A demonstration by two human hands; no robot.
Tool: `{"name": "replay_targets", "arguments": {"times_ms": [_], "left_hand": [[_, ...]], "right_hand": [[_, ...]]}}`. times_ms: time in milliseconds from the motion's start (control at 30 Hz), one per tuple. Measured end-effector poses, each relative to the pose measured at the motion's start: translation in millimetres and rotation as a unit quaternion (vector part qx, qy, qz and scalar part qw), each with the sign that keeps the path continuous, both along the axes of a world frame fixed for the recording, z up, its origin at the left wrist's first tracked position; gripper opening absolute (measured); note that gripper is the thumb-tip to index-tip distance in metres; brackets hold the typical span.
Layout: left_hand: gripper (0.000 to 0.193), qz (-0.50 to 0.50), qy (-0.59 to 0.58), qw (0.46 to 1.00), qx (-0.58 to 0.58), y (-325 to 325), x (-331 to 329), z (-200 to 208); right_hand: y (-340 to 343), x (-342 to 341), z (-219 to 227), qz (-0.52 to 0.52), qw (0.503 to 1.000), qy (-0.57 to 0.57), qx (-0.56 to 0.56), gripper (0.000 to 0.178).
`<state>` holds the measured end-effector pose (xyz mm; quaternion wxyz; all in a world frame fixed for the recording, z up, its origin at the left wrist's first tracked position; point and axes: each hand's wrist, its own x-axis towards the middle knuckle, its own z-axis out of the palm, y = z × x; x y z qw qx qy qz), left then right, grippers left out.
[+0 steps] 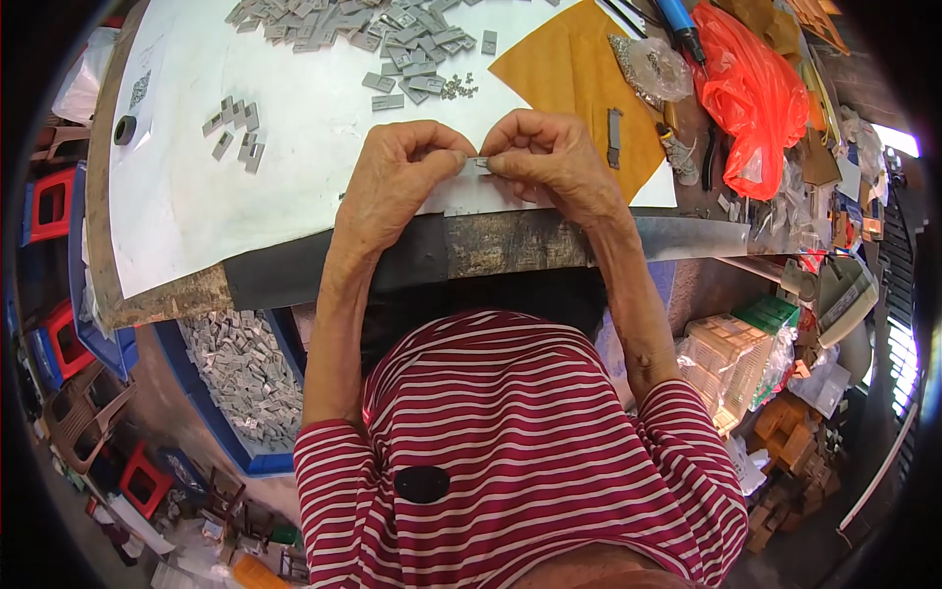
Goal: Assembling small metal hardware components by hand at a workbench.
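Observation:
Both my hands meet over the table's near edge, pinching one small grey rectangular part [478,164] between them. My left hand [402,172] grips its left end with thumb and forefinger. On its right end, the thumb and fingers of my right hand [557,162] are closed. The fingertips hide most of the part, so its details cannot be made out. Beyond my hands lies a big heap of similar grey parts [417,49], with a little pile of tiny metal pieces [458,87] beside it. Several grey parts [235,123] sit in a loose group at the left.
White paper [294,187] covers the wooden table. At right are a brown sheet [559,69], a dark strip [614,137], a red plastic bag [751,98] and a blue-handled tool [679,25]. A black ring [125,130] lies far left. Below stands a blue crate [191,378] of grey parts.

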<state>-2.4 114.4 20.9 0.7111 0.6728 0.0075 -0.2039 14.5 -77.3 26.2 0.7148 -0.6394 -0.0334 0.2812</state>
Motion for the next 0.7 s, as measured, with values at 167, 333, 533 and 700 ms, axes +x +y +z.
{"name": "replay_targets", "arguments": {"times_ms": [167, 333, 533, 700], "left_hand": [[0.015, -0.011, -0.019, 1.000, 0.004, -2.3, 0.8, 0.2], [0.015, -0.022, -0.026, 0.999, -0.004, -2.1, 1.6, 2.4], [0.015, -0.016, -0.046, 0.999, -0.001, -3.4, 0.5, 1.3], [0.013, -0.048, -0.017, 0.998, 0.030, -2.2, 4.0, 2.2]], "right_hand": [[-1.5, -0.2, 2.4, 0.019, 0.999, 0.028, 0.038, 0.007], [-2.9, -0.5, 4.8, 0.029, 0.999, 0.012, 0.034, 0.006], [-3.3, -0.2, 3.9, 0.032, 0.998, 0.012, 0.048, 0.007], [-3.4, 0.9, 5.9, 0.034, 0.999, 0.007, 0.023, 0.007]]}}
